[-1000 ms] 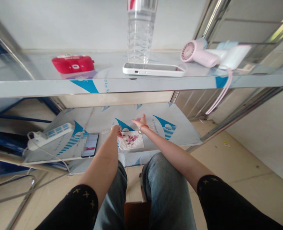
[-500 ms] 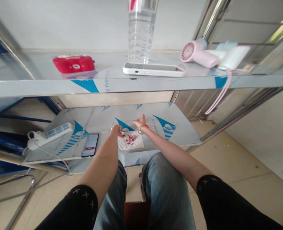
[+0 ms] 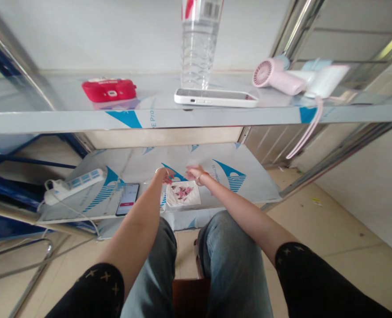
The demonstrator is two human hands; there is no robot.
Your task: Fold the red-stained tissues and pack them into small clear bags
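Note:
On the lower shelf lies a white, crinkled sheet or flat bag with a dark red and pink patch in its middle; whether that patch is a print or small loose pieces I cannot tell. My left hand hovers by its upper left corner, fingers loosely apart, with nothing visible in them. Just beyond the upper right corner is my right hand, fingers stretched toward the left and slightly blurred, a band around the wrist. The two hands face each other with a small gap between them.
A smartphone and a white power strip with its cable lie left on the lower shelf. The upper shelf holds a red case, a water bottle, a white-edged phone and a pink handheld fan.
My right hand has come down slightly toward the white sheet, its raised fingers now pointing left. My left hand has loosened from a closed pose at the sheet's corner. The view has shifted slightly.

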